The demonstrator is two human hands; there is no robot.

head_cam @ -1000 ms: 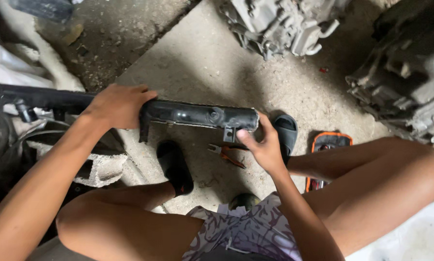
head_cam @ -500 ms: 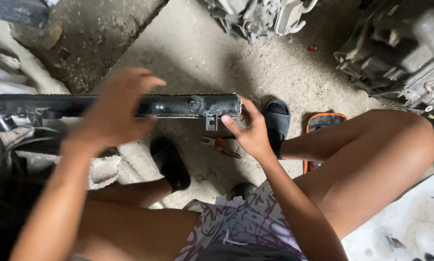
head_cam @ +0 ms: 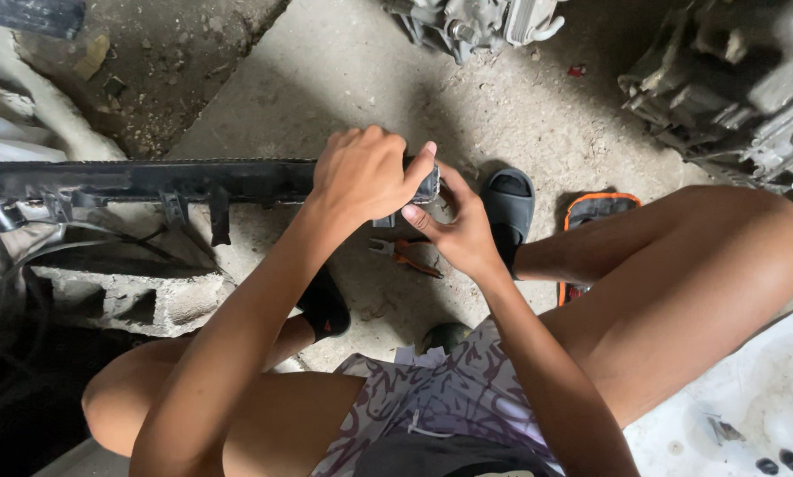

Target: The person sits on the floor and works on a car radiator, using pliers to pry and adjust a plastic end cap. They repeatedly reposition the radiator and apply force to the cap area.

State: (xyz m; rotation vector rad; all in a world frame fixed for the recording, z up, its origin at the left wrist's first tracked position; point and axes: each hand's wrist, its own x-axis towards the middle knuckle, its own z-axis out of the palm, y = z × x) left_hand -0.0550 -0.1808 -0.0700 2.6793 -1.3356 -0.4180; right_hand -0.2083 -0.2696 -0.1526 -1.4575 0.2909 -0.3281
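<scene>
A long black radiator [head_cam: 149, 179] lies edge-up across the left half of the view, resting on a concrete block [head_cam: 127, 296]. My left hand [head_cam: 361, 172] wraps over its right end from above. Just below and to the right, my right hand [head_cam: 454, 225] pinches the same end with thumb and fingers. Pliers with orange handles [head_cam: 405, 256] lie on the concrete floor under both hands. My bare legs frame the spot, with black sandals on both feet.
Grey engine parts [head_cam: 476, 22] sit at the top, and a larger dirty assembly [head_cam: 732, 97] at the top right. An orange-edged black case [head_cam: 595, 212] lies beside my right foot. A white panel [head_cam: 750, 406] fills the bottom right. Hoses and cables crowd the left edge.
My left hand slid along the radiator from its middle to the right end, where it now meets my right hand. The view shifted so the radiator sits further left.
</scene>
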